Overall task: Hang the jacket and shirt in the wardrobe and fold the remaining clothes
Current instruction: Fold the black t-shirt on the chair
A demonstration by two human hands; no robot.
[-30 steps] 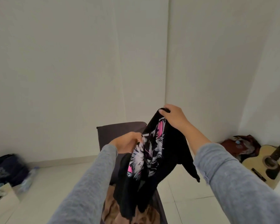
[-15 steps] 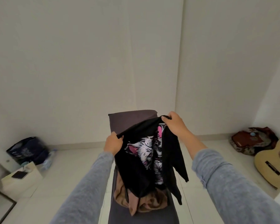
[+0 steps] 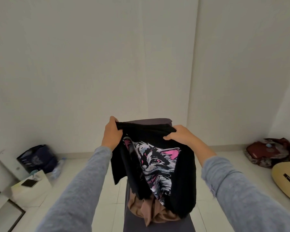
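Spread wider than a moment ago, the black cat-print cotton T-shirt (image 3: 159,164) hangs between the left hand (image 3: 112,133) and right hand (image 3: 180,135), both gripping its top edge, and its trailing hem could drag the crumpled brown garment (image 3: 151,210) below them askew.

Bench (image 3: 155,121), dark grey-purple, long and narrow: runs from under the grip to the wall behind it, with the far end showing just above the grip. White walls (image 3: 74,64); corner seam up and right of the grip. Pale tiled floor (image 3: 107,190) on both sides.

Left of the grip, low by the wall: dark blue bag (image 3: 36,158), clear bottle (image 3: 58,167) just beside it. Nearer and further left: white box (image 3: 33,190), dark flat device (image 3: 29,183) on top. White board (image 3: 7,162) leans on the wall behind.

Far right, low: red-brown bundle (image 3: 269,152) at the wall. Guitar (image 3: 286,180) just in front of it, cut by the frame edge.
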